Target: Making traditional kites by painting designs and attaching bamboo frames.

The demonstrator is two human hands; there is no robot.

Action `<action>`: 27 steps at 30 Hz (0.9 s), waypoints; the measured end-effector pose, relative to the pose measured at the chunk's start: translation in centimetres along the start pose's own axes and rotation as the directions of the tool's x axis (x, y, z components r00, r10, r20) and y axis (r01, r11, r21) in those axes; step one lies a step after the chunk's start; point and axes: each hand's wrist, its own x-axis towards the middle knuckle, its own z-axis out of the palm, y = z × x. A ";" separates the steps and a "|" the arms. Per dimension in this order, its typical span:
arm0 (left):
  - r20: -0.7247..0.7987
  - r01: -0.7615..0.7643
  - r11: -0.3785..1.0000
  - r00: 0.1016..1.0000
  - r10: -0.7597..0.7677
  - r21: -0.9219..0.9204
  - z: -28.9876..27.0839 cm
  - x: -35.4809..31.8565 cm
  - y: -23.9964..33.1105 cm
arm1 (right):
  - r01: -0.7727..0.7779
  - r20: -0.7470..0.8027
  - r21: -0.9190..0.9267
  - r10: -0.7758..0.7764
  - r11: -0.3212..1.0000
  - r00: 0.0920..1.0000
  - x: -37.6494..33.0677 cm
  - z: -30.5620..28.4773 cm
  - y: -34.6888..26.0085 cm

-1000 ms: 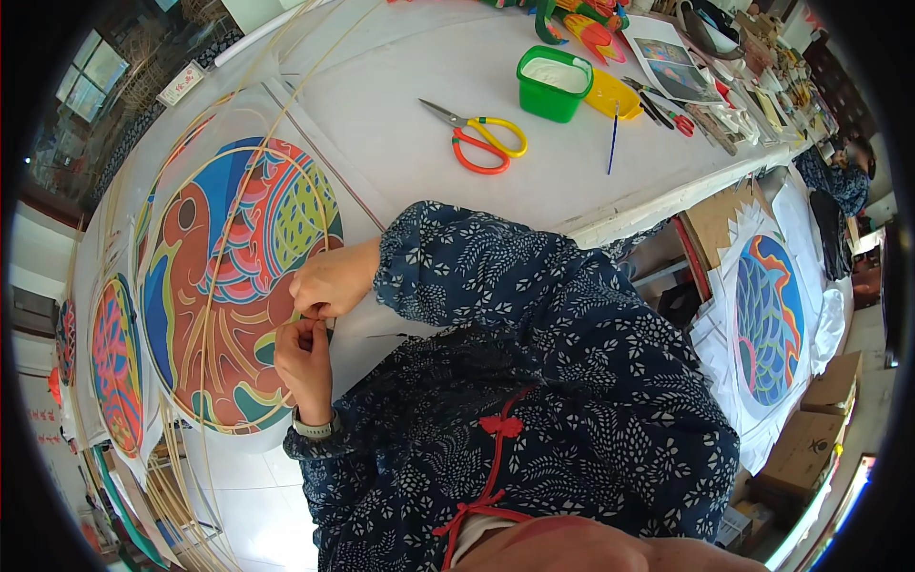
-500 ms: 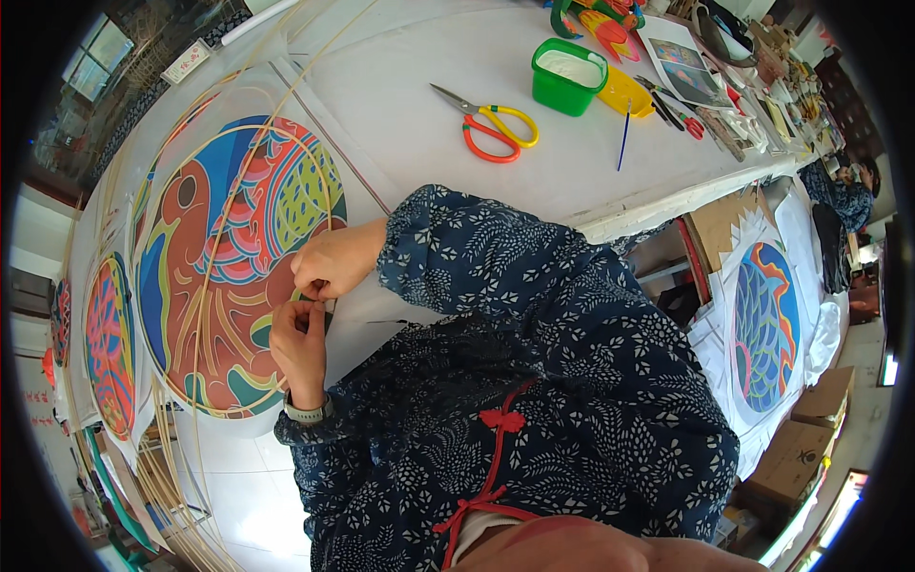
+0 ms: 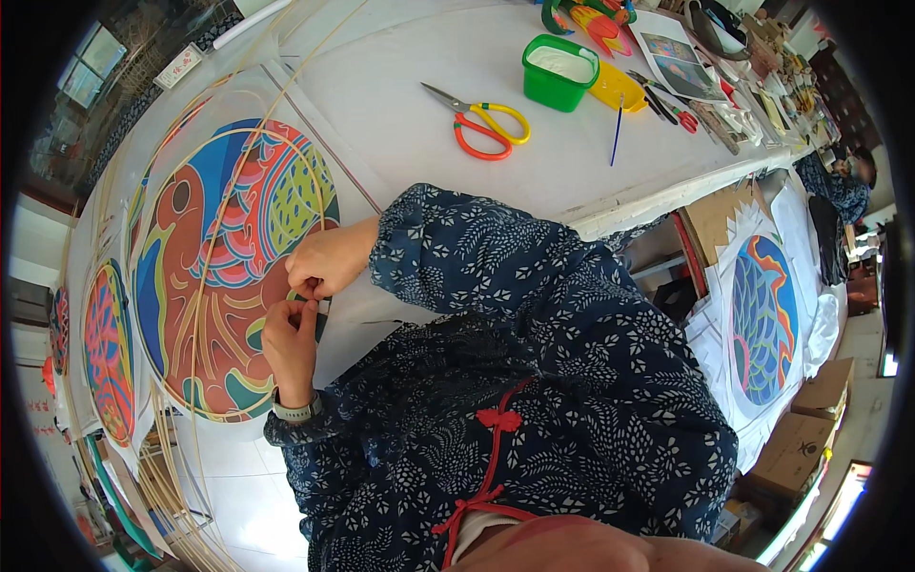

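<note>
A round painted panel [image 3: 219,257] with a colourful fish lies on the white table [image 3: 400,105]. A thin bamboo strip [image 3: 205,286] curves in a hoop over it. My left hand [image 3: 289,343], with a watch at the wrist, pinches the strip at the panel's right rim. My right hand [image 3: 327,267], coming out of a dark blue patterned sleeve, pinches the same spot from above. The fingertips of both hands touch there, and they hide what lies between them.
Orange and yellow scissors [image 3: 486,124], a green tub [image 3: 559,71], a thin brush [image 3: 618,119] and pens lie at the far side. Another painted disc [image 3: 107,353] sits to the left, and one more [image 3: 762,319] lower right. Loose bamboo strips [image 3: 176,496] fan out lower left.
Both hands stay pinched together at the panel's rim, with only small finger movements. The view has shifted slightly.
</note>
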 end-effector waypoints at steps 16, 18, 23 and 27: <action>0.122 0.051 0.996 0.992 -0.042 -0.073 -0.6 0.6 -1.0 | -0.026 0.019 -0.049 0.027 0.998 0.999 0.1 0.6 0.3; 0.123 0.053 0.996 0.991 -0.043 -0.072 -0.7 0.5 -0.9 | -0.004 0.006 -0.056 0.005 0.998 1.000 0.3 0.7 0.3; 0.118 0.051 0.996 0.992 -0.042 -0.079 -0.6 0.6 -1.7 | -0.014 0.020 -0.044 0.015 0.999 1.000 0.4 0.7 0.4; 0.113 -0.033 0.994 0.993 0.045 -0.105 0.0 1.1 -2.7 | 0.063 0.009 -0.096 -0.063 0.993 0.998 0.4 1.2 1.9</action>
